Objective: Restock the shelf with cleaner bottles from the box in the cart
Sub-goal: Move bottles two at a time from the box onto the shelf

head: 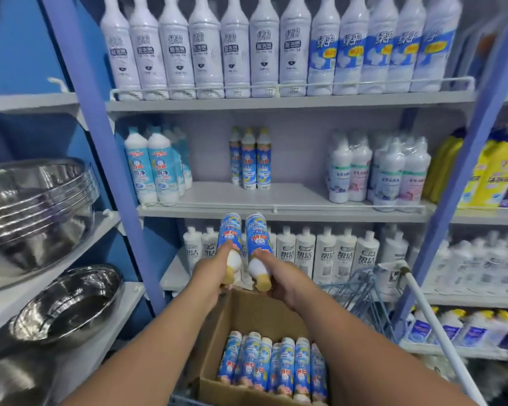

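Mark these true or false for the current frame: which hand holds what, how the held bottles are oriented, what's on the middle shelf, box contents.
1. Each hand holds one blue-label cleaner bottle: left hand, right hand. True.
2. The held bottles, left bottle and right bottle, point caps up. False: caps point down toward the person, bases toward the shelf.
3. Three matching bottles stand mid-way along the middle shelf. True.
4. The cardboard box is empty. False: a row of boxed bottles remains.

Two blue-labelled cleaner bottles (229, 244) point base-first at the middle shelf (291, 210). More lie packed in the cardboard box (247, 315). Three already stand upright on that shelf.
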The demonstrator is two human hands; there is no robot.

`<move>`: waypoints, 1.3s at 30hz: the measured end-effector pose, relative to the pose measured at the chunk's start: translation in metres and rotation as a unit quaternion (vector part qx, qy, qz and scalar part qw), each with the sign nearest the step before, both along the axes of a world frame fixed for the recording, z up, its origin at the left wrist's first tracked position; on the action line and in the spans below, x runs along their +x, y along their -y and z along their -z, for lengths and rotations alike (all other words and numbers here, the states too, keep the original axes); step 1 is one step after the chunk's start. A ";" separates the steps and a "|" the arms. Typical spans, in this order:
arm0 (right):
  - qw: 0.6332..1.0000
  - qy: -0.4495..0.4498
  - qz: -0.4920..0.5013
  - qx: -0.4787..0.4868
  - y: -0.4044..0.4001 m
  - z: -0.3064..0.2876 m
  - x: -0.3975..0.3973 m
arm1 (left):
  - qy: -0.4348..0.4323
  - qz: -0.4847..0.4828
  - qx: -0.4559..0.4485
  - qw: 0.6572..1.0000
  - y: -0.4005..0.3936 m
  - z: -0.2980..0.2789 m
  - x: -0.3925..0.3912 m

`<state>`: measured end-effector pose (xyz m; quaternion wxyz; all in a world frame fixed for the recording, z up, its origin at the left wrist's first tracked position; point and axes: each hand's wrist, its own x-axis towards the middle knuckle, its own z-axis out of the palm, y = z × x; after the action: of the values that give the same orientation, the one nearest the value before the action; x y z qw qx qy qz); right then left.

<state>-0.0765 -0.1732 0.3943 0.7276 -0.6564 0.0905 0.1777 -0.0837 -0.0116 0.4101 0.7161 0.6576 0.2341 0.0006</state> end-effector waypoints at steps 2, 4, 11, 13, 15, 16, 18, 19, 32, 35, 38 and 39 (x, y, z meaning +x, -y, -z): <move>1.000 0.007 0.001 0.004 -0.001 -0.017 0.012 | 0.008 -0.009 -0.006 1.000 -0.005 -0.015 0.012; 1.000 0.013 0.000 0.002 -0.003 -0.031 0.028 | 0.018 -0.016 -0.003 1.000 -0.012 -0.029 0.025; 0.999 0.025 0.030 0.003 -0.020 -0.054 0.095 | 0.012 0.007 0.010 1.000 -0.039 -0.046 0.093; 0.999 0.021 0.041 0.003 -0.029 -0.051 0.115 | 0.005 0.027 0.006 1.000 -0.044 -0.046 0.114; 0.998 0.014 0.055 0.003 -0.038 -0.048 0.135 | 0.002 0.037 0.011 0.999 -0.048 -0.042 0.139; 0.998 0.009 0.062 0.004 -0.042 -0.046 0.145 | -0.003 0.042 0.007 0.999 -0.051 -0.041 0.151; 0.998 0.001 0.070 -0.001 -0.051 -0.043 0.166 | -0.005 0.052 -0.001 0.999 -0.054 -0.041 0.174; 0.997 -0.003 0.072 -0.005 -0.055 -0.041 0.176 | -0.009 0.055 0.000 0.998 -0.056 -0.040 0.185; 0.992 -0.031 0.054 -0.110 -0.061 -0.057 0.238 | -0.044 0.144 0.117 0.982 -0.068 -0.039 0.264; 0.980 -0.018 0.006 -0.199 -0.057 -0.063 0.235 | -0.075 0.198 0.159 0.964 -0.073 -0.048 0.264; 0.916 0.058 0.016 -0.398 -0.052 -0.064 0.233 | -0.002 0.209 0.427 0.880 -0.092 -0.051 0.265; 0.880 0.128 0.025 -0.457 -0.048 -0.062 0.234 | 0.056 0.212 0.482 0.849 -0.100 -0.049 0.267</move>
<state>0.1571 -0.1254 0.4561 0.3561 -0.9306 0.0843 0.0131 0.1833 0.0881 0.4586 0.3042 0.9524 0.0192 -0.0016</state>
